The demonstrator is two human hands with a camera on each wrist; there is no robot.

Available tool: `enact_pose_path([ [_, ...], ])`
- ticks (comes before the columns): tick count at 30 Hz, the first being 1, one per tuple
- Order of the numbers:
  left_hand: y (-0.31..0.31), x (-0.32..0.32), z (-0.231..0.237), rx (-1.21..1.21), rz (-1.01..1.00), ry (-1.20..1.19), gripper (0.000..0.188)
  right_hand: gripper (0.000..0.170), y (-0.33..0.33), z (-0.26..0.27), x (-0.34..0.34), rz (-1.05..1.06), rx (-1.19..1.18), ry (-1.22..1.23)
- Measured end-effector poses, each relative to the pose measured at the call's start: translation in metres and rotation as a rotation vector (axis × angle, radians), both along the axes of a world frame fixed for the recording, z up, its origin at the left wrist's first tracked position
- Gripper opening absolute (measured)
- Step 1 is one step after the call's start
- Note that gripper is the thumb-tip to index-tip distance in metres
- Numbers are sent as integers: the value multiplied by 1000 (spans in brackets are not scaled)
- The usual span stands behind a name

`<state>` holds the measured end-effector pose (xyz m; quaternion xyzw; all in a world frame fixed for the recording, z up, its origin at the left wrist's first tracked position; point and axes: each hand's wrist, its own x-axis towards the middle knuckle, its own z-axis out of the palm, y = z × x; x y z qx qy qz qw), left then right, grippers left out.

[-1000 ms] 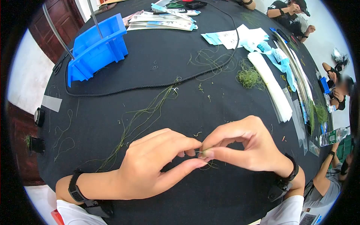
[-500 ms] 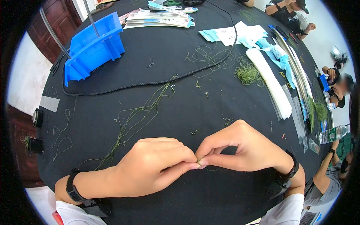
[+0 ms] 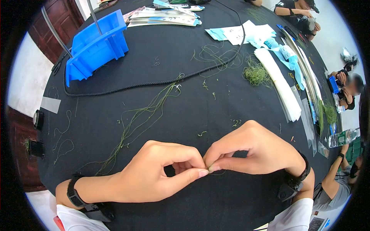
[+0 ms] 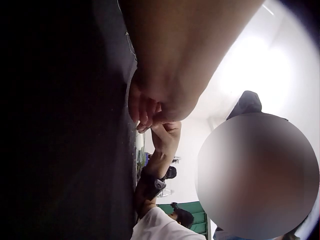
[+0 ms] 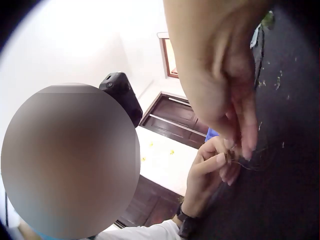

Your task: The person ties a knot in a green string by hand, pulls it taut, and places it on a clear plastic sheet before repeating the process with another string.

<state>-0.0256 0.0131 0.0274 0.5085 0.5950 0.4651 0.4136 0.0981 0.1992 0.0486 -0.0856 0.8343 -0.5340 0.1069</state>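
Note:
In the head view both hands meet fingertip to fingertip low over the black cloth. My right hand (image 3: 250, 152) pinches a small bit of green thread (image 3: 209, 170) between thumb and forefinger. Thumb and forefinger of my left hand (image 3: 156, 173) come together on the same bit from the other side, mostly covering it. A fine loose strand (image 5: 245, 166) trails from the fingertips in the right wrist view. Beyond the left hand, long green threads (image 3: 133, 133) stretch across the cloth to a black cord (image 3: 127, 91).
A blue bin (image 3: 96, 48) stands at the far left. A tangled green thread ball (image 3: 256, 75) lies beside a white bundle (image 3: 277, 84) on the right. Paper packets (image 3: 165, 18) are at the back, with thread scraps (image 3: 201, 134) in front. Other people sit along the right side.
The fingertips have shifted slightly left since a second ago. My left thumb and forefinger, apart then, closed at the thread; since half a second ago the left fingers have arched into a rounder loop.

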Motion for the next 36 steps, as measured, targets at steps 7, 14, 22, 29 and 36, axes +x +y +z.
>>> enact_pose_path([
  [7, -2, -1, -1, -130, 64, -218, 9, 9, 11, 10, 3, -184, 344, 345],
  [14, -1, 0, 0, -166, 115, -340, 9, 5, 30, 20, 2, -303, 483, 356],
  [22, -1, 1, 0, -180, 115, -373, 9, 4, 52, 16, -1, -454, 599, 318],
  [29, -2, 1, -2, -190, 84, -369, 9, 4, 69, 7, -4, -543, 614, 454],
  [36, -2, 1, -1, -198, 81, -395, 9, 1, 89, 5, -2, -630, 662, 457],
])
